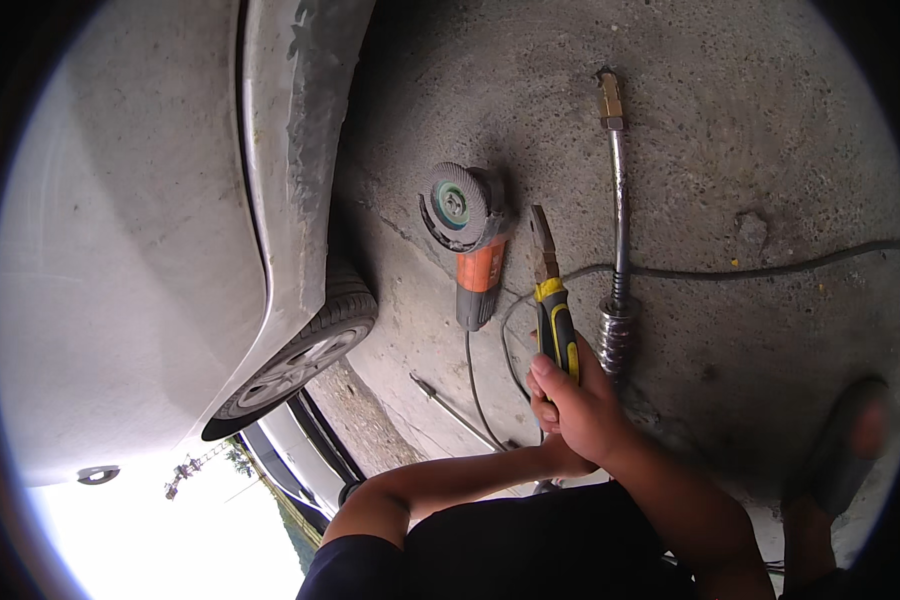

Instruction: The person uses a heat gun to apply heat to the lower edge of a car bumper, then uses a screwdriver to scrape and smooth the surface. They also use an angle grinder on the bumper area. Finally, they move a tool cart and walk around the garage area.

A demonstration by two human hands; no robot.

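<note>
My right hand is closed round the yellow and black handles of a pair of pliers. The pliers' metal jaws point away from me, over the concrete floor. My left hand lies behind my right wrist, its fingers hidden. Left of the pliers, an orange and grey angle grinder rests on the floor, its worn disc facing up. Just right of the pliers lies a long metal rod tool with a brass-coloured end and a ribbed, shiny sliding weight.
A pale car body with a scraped, rough lower edge fills the left, above a wheel. A dark cable crosses the concrete floor. A thin metal rod lies nearer me. My shoe is at right.
</note>
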